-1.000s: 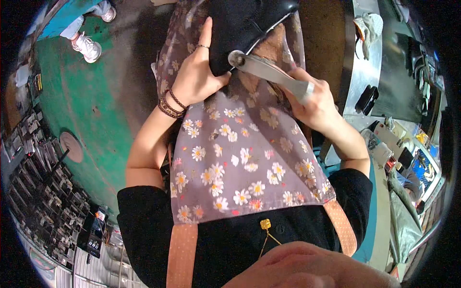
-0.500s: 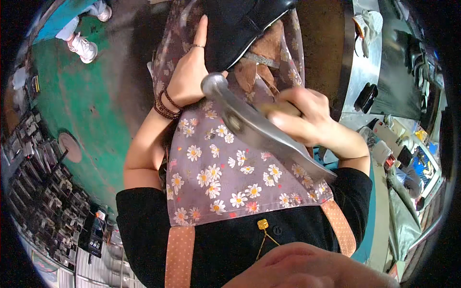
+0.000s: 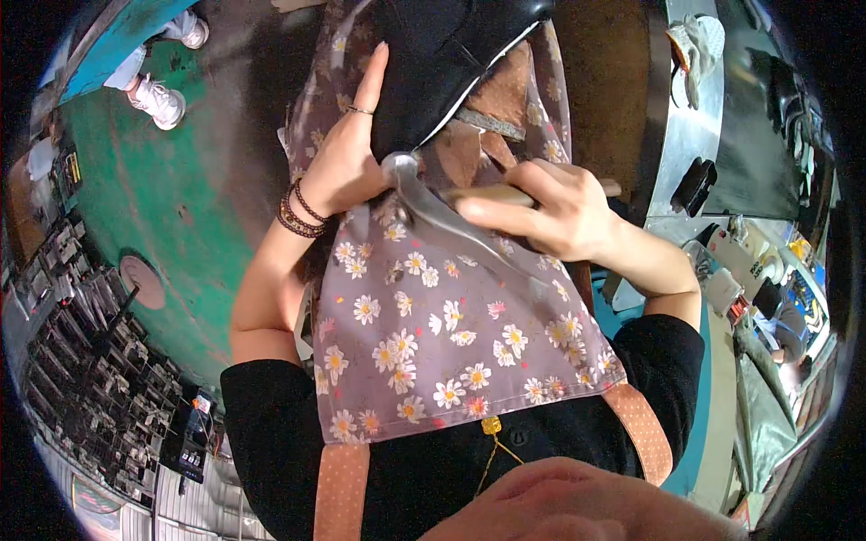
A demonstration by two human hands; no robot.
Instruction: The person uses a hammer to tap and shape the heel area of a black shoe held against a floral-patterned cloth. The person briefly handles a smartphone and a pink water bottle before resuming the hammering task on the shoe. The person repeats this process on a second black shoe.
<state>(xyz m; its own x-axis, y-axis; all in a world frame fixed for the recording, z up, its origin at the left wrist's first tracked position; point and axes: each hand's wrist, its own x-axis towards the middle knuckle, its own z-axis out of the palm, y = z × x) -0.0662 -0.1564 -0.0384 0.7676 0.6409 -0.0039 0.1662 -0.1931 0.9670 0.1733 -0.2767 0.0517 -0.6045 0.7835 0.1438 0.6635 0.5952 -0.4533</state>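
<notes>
A black leather shoe or boot (image 3: pixel 419 68) with a pale edge line lies across my lap at the top. My left hand (image 3: pixel 347 158) grips its left side, the index finger stretched along the leather. In my right hand (image 3: pixel 564 203) is a hammer (image 3: pixel 424 200), held by its wooden handle. Its curved metal head is slightly blurred, and the round face sits at the shoe's lower end beside my left hand; whether it touches is unclear. Below the pale edge, brown flaps (image 3: pixel 501 90) with a grey strip show. The far end of the shoe is cut off.
A flowered apron (image 3: pixel 433 325) covers my lap. At right, a metal ledge (image 3: pixel 686 153) bears a pale shoe (image 3: pixel 696 45) and a small black object (image 3: pixel 695 185). Racks of dark parts (image 3: pixel 81 361) stand at left. Someone's white shoes (image 3: pixel 160 104) show on the green floor.
The hammer head has gone down and away from me toward the shoe's lower end. My right hand has shifted slightly left with it. My left hand keeps its grip on the shoe.
</notes>
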